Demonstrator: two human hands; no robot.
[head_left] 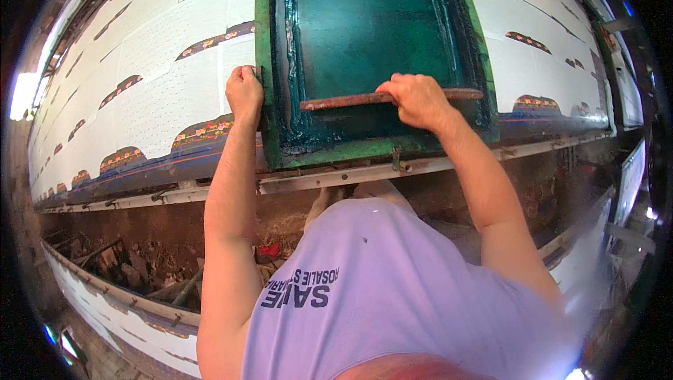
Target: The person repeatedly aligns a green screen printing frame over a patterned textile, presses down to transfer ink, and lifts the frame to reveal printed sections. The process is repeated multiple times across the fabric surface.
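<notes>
A green-framed printing screen (371, 22) lies on a long table, coated with dark teal ink that is thicker along its inner edges. My left hand (245, 92) is closed on the screen's left edge. My right hand (415, 98) grips a long reddish-brown squeegee (329, 102), which lies crosswise over the lower part of the screen's inked area. The ends of the squeegee stick out on both sides of my right hand.
White sheets (140, 43) with dark floral-patterned patches cover the table on both sides of the screen. A metal rail (294, 184) with fittings runs along the near edge. Below lies debris (133, 268). A parallel table (112, 306) stands at the lower left.
</notes>
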